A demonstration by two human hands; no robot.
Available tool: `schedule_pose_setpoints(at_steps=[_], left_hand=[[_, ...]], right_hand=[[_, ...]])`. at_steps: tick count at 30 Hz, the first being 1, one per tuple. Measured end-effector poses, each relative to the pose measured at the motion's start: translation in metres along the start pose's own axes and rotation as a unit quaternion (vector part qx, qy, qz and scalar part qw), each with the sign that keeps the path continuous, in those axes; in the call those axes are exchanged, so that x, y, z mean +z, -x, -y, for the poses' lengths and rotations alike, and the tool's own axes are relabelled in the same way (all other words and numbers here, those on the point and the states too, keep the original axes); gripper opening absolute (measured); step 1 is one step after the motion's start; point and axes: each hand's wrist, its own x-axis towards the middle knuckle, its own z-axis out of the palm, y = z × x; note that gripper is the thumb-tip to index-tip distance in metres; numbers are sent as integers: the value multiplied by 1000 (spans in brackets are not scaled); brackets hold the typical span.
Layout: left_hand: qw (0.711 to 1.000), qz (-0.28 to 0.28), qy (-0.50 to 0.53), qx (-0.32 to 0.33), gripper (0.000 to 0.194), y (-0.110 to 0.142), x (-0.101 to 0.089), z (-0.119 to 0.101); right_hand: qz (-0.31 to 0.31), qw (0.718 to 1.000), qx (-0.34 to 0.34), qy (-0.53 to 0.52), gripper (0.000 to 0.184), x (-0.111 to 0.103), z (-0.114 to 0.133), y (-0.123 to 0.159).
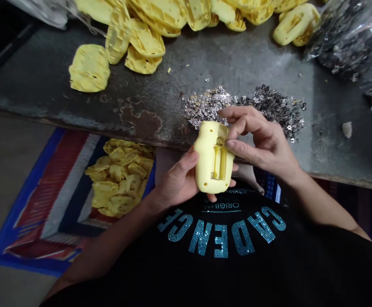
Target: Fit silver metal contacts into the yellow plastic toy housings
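Observation:
My left hand (pixel 181 177) grips a pale yellow plastic housing (pixel 204 160) from its left side and from beneath. The housing has a long battery compartment facing up, with a few small holes near its edges. At the compartment's upper end, my right hand (pixel 258 138) has its thumb and fingertips bent together against the housing's right side; whatever they pinch, if anything, is too small to make out. Just beyond the housing lie two piles of small metal contact pieces, a shinier silver pile (pixel 205 104) and a darker pile (pixel 278 108).
More yellow housing shells (pixel 154 17) are heaped along the back of the metal table (pixel 135 94), one shell (pixel 90 68) apart at left. Clear bags of metal pieces (pixel 349 47) stand at right. Below left, a lined blue crate (pixel 50 183) holds several yellow parts (pixel 122 177).

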Motion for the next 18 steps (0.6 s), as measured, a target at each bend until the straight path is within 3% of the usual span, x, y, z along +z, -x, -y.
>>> schedule_pose_setpoints(at_steps=[8,14,18], left_hand=[[1000,5,-6,-8,93,-1,2,1],[997,40,53,24,64,-2,3,3],[998,17,55,21,79,-3,4,3]], right_hand=[[34,999,-1,25,13,-8,-6,-3],[51,998,-13,40,16,-14,-3,-10],[57,997,-22,44,23,-14,-7,-13]])
